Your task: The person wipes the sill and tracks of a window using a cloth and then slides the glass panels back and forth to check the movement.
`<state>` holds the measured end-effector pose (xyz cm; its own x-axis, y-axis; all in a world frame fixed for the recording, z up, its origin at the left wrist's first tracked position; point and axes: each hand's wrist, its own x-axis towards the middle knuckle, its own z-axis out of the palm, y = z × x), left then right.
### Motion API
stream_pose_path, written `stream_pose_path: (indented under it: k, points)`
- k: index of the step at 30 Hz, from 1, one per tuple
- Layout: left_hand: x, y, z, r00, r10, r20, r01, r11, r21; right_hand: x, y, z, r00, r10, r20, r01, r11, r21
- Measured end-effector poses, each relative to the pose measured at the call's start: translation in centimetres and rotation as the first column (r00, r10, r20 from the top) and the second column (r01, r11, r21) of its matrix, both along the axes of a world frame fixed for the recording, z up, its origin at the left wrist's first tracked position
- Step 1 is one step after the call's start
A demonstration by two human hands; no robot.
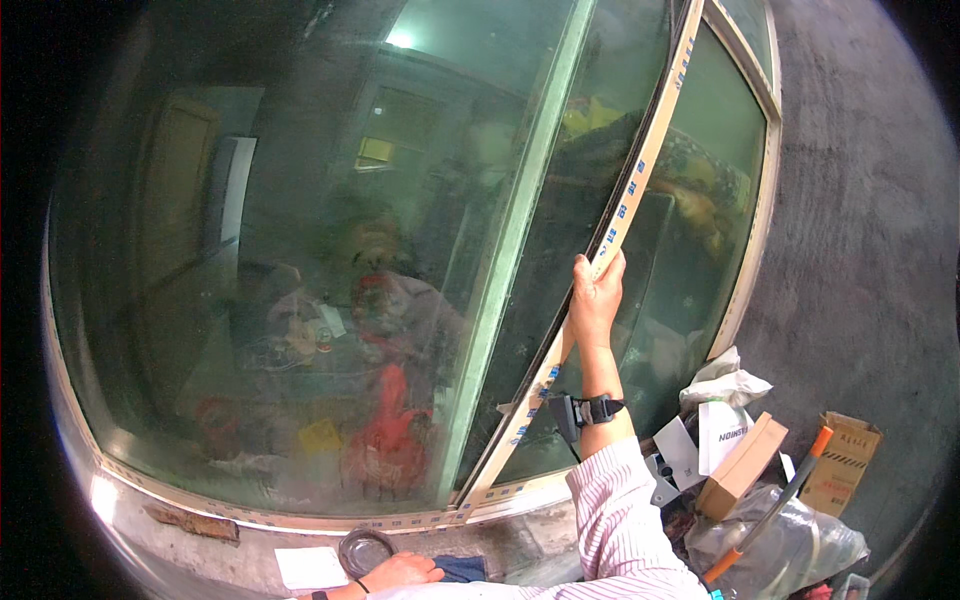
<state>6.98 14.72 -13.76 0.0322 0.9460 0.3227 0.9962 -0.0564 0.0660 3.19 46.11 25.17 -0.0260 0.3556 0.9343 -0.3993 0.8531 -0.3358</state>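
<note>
My right hand [597,300] reaches up and is closed around the long beige window frame bar [625,200], which has blue print and a dark strip along its left edge. Thumb and fingers lie on either side of the bar. A small device on a black strap [600,408] sits on that wrist. Low down, my left hand [402,570] rests on the ledge with its fingers loosely stretched. Its fingertips are at a dark blue cloth [462,569], and a dark round dish-like thing [366,552] lies just beside it. My left forearm is mostly out of view.
Large glass panes [300,200] with reflections fill the left. A white sheet [310,568] and a brown strip [192,522] lie on the concrete ledge [535,530]. At right, by a dark wall [860,250], stand cardboard boxes [742,465], an orange-ended pole [770,510] and clear plastic [800,540].
</note>
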Motion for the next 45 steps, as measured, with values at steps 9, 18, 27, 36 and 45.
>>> stream_pose_path:
  k: [9,18,27,36,45]
  points:
    - [0.7,0.3,0.9,1.000,0.024,0.009,-0.023,0.999,-0.025,2.0,-3.0,1.1,0.979,-0.170,0.115,0.164,0.984,0.064]
    - [1.4,0.9,1.0,0.998,0.053,-0.035,-0.054,0.998,-0.044,1.5,-4.1,1.4,0.986,-0.121,0.116,0.110,0.989,0.097]
    - [0.2,1.1,-0.4,1.000,0.004,0.004,-0.004,1.000,-0.010,-0.1,-5.8,0.6,0.998,0.013,-0.056,-0.005,0.990,0.139]
    - [1.0,0.8,1.0,0.999,0.028,0.022,-0.027,1.000,-0.003,-0.8,-5.6,0.4,0.993,0.007,-0.114,0.005,0.995,0.104]
    - [0.7,0.5,0.3,0.998,-0.003,0.056,-0.002,0.997,0.083,-0.5,-6.3,0.6,0.993,0.104,-0.064,-0.100,0.993,0.059]
